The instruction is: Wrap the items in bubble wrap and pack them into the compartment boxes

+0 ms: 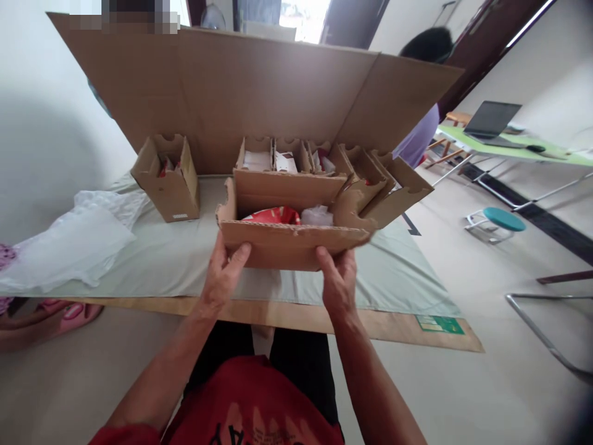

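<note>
Both my hands grip an open-topped cardboard box [287,244] held above the table, its long side facing me. My left hand [225,269] clasps the lower left corner, thumb on the front wall. At the lower right, my right hand [338,278] does the same. Inside the box lie a red packet [275,216] and a whitish plastic-wrapped item [317,216]. Behind it stand several similar narrow boxes in a row, among them a box with white contents [258,161] and a box at the right end [403,188]. A separate box [173,191] stands to the left.
A tall folded cardboard panel [278,99] rises behind the boxes on the cloth-covered table [171,256]. Clear plastic sheeting [78,235] lies at the left. To the right are a teal stool [504,218] and a green table [537,148] with a laptop. Another person [419,133] is behind the panel.
</note>
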Action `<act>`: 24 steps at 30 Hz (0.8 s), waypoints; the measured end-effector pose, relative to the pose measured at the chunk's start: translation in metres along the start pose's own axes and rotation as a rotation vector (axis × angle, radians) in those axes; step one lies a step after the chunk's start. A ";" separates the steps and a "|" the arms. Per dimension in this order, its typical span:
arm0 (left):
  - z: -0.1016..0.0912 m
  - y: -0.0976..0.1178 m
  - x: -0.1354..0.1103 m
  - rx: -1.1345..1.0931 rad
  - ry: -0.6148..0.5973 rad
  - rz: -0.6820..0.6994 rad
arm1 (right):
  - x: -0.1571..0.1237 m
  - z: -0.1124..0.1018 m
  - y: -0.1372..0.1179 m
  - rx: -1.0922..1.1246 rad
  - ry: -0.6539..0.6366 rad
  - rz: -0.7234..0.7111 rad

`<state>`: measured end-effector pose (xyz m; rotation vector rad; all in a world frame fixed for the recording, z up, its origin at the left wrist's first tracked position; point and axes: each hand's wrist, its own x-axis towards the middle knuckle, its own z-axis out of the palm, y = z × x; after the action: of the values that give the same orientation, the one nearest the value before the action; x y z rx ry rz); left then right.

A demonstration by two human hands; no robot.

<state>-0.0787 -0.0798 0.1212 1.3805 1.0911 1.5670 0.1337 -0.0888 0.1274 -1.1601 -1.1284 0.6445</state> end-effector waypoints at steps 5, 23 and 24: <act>-0.005 0.012 -0.002 -0.010 0.000 0.002 | -0.003 0.001 -0.017 0.017 -0.017 -0.012; -0.049 -0.025 -0.067 0.171 0.419 -0.204 | 0.033 0.087 0.033 0.031 -0.473 -0.021; -0.050 -0.026 -0.065 0.177 0.428 -0.164 | 0.044 0.103 0.035 0.022 -0.520 -0.046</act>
<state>-0.1205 -0.1375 0.0723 1.0535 1.5905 1.7189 0.0585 -0.0011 0.1092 -0.9677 -1.5742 0.9530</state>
